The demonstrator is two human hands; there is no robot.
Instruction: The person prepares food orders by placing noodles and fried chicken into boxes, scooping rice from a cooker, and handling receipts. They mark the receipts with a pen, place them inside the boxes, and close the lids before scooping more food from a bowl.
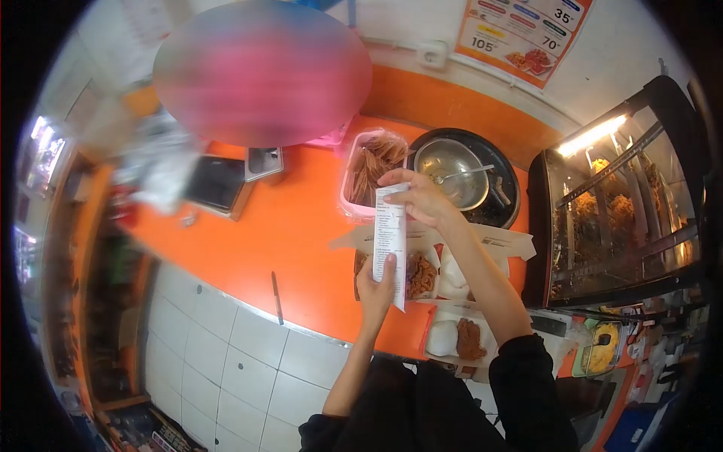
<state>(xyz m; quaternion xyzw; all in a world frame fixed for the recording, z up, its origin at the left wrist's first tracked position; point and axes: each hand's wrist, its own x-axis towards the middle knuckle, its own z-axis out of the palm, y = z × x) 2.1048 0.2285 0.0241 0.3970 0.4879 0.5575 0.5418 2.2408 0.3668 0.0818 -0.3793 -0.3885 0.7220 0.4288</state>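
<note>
A long printed paper receipt is stretched upright between my two hands above the orange counter. My left hand pinches its lower part, thumb on the front. Near the top edge, my right hand grips it between the fingers. Behind the paper, and partly covered by it, stands an open food box with brown fried pieces. Beside it, under my right forearm, another open box holds white rice. Closer to me, a third box contains rice and fried chicken.
Past my hands are a pink basket of brown packets and a metal bowl with a spoon on a black tray. A lit display case stands right. A dark pen-like stick and a dark-screened device lie left.
</note>
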